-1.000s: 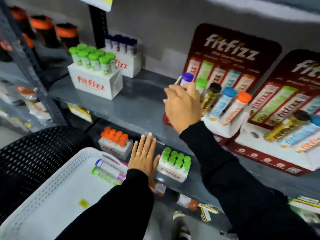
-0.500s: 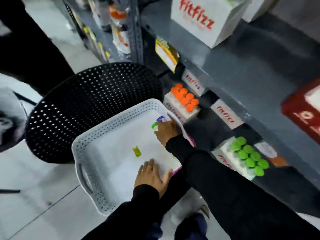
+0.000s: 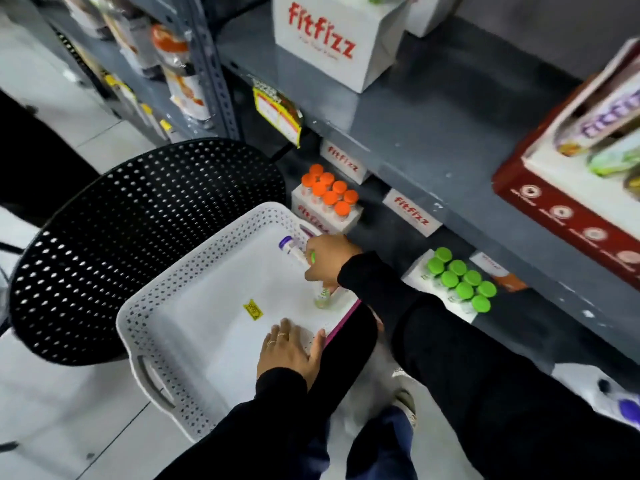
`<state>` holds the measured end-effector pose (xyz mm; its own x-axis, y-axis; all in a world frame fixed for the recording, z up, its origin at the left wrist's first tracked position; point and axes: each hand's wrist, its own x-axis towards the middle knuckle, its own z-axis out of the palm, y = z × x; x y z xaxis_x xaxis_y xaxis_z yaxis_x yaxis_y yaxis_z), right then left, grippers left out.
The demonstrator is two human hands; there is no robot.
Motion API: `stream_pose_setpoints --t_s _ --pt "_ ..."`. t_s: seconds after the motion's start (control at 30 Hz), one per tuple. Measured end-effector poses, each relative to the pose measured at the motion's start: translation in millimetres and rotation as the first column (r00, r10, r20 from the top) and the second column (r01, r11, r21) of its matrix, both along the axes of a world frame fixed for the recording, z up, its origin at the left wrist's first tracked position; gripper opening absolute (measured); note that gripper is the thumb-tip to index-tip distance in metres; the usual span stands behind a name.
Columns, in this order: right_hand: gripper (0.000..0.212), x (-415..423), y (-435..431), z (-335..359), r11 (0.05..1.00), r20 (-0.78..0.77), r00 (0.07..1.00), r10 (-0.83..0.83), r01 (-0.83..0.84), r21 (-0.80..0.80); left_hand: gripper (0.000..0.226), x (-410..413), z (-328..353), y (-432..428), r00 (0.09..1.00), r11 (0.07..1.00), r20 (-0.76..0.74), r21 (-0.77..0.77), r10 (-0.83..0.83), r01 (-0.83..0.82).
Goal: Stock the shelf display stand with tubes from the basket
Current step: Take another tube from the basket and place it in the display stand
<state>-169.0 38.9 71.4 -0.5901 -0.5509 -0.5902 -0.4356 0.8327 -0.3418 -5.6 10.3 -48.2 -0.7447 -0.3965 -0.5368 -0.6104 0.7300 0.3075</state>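
Tubes are sitting at the far right corner of the white basket (image 3: pixel 180 306): a purple-capped tube (image 3: pixel 290 247) lying against the rim, and a green-labelled tube (image 3: pixel 322 296) poking out below the right hand (image 3: pixel 329 259). I'm seeing the right hand reaching down into that corner, fingers (image 3: pixel 311 271) curling closed around the green-labelled tube; a sliver of green is showing between them near the purple-capped one. Whether the purple-capped tube is also in the grip, I cannot tell.

Left hand (image 3: pixel 289 351) is lying flat on the near right rim of the basket, fingers spread open, holding nothing, a ring showing on one finger. A small yellow sticker (image 3: pixel 252 309) is sitting on the basket floor between the two hands.

Basket is resting partly on a black perforated chair seat (image 3: pixel 138 244), just beside the lower shelf (image 3: pixel 391 237). On that shelf, a white box of orange-capped tubes (image 3: pixel 327 194) is standing just beyond the basket corner, and a box of green-capped tubes (image 3: pixel 460 282) is standing to the right of the right sleeve. On the upper shelf (image 3: pixel 433 116), a white fitfizz box (image 3: pixel 332 43) is standing at the top, and the red display stand (image 3: pixel 568 202) is showing at the right edge, blurred, with tubes in it.
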Motion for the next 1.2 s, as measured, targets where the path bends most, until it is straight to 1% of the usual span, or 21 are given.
stream_pose_setpoints --t_s 0.03,0.1,0.2,0.27,0.33,0.37,0.43,0.5,0.57,0.63,0.67,0.7,0.73,0.8,0.87,0.93,1.0,1.03,1.07,1.1,1.2 --pt "0.027 0 8 11 1.0 0.042 0.999 -0.023 0.023 -0.01 0.071 2 -2 -1 1.0 1.0 0.003 0.009 0.009 -0.009" --pt "0.028 2 29 34 0.993 0.065 0.992 -0.107 0.11 -0.04 0.068 4 -1 -2 1.0 0.999 -0.013 0.036 0.006 -0.006" --pt "0.029 7 62 75 0.977 0.004 0.978 -0.208 0.208 -0.05 0.064 7 4 -3 0.999 1.0 -0.05 0.017 -0.001 0.002" --pt "0.03 12 90 102 0.978 -0.078 0.975 -0.21 0.207 -0.037 0.066 7 9 -3 0.994 0.994 -0.061 -0.072 -0.09 0.086" --pt "0.034 18 119 130 0.971 -0.166 0.957 -0.239 0.24 -0.014 0.074 -1 18 0 0.968 0.972 -0.173 -0.178 -0.182 0.151" --pt "0.036 20 132 142 0.964 -0.186 0.947 -0.262 0.265 -0.008 0.079 -9 22 3 0.939 0.967 -0.267 -0.191 -0.216 0.168" --pt "0.033 28 165 172 0.95 -0.262 0.916 -0.305 0.314 -0.008 0.078 -39 40 21 0.823 0.941 -0.463 -0.226 -0.33 0.251" --pt "0.026 33 186 196 0.938 -0.319 0.887 -0.335 0.347 -0.019 0.067 -71 69 44 0.705 0.919 -0.59 -0.24 -0.393 0.312" --pt "0.022 40 207 218 0.922 -0.367 0.852 -0.373 0.383 -0.047 0.062 -105 105 73 0.566 0.88 -0.681 -0.287 -0.465 0.378" --pt "0.021 48 227 237 0.901 -0.372 0.825 -0.425 0.427 -0.083 0.063 -127 136 103 0.471 0.827 -0.695 -0.344 -0.542 0.444" --pt "0.019 53 237 246 0.89 -0.375 0.812 -0.448 0.445 -0.099 0.063 -135 147 117 0.442 0.803 -0.688 -0.371 -0.575 0.467" --pt "0.016 55 245 252 0.881 -0.382 0.799 -0.465 0.46 -0.11 0.065 -141 154 127 0.439 0.782 -0.668 -0.379 -0.601 0.496" --pt "0.014 58 254 259 0.872 -0.402 0.779 -0.48 0.474 -0.123 0.072 -146 162 137 0.446 0.761 -0.64 -0.374 -0.626 0.53" --pt "0.019 61 271 269 0.848 -0.45 0.726 -0.52 0.503 -0.168 0.093 -149 166 152 0.438 0.727 -0.607 -0.384 -0.663 0.569" --pt "0.02 64 288 278 0.813 -0.483 0.666 -0.568 0.544 -0.206 0.106 -151 161 162 0.44 0.694 -0.557 -0.415 -0.705 0.588" --pt "0.026 66 300 285 0.785 -0.514 0.617 -0.596 0.584 -0.209 0.104 -153 153 161 0.463 0.683 -0.514 -0.423 -0.722 0.596" --pt "0.03 71 313 292 0.742 -0.556 0.546 -0.627 0.636 -0.213 0.101 -154 155 163 0.458 0.673 -0.502 -0.445 -0.734 0.59" --pt "0.03 73 319 294 0.722 -0.57 0.514 -0.641 0.656 -0.221 0.104 -156 156 164 0.445 0.662 -0.495 -0.48 -0.746 0.575" --pt "0.03 73 325 296 0.701 -0.578 0.483 -0.658 0.672 -0.238 0.109 -159 157 164 0.431 0.657 -0.501 -0.49 -0.75 0.573" --pt "0.031 73 329 297 0.687 -0.588 0.457 -0.667 0.683 -0.249 0.114 -160 160 164 0.437 0.669 -0.514 -0.477 -0.738 0.57" --pt "0.025 70 346 301 0.657 -0.667 0.359 -0.653 0.706 -0.264 0.115 -163 166 169 0.437 0.662 -0.502 -0.488 -0.746 0.569"
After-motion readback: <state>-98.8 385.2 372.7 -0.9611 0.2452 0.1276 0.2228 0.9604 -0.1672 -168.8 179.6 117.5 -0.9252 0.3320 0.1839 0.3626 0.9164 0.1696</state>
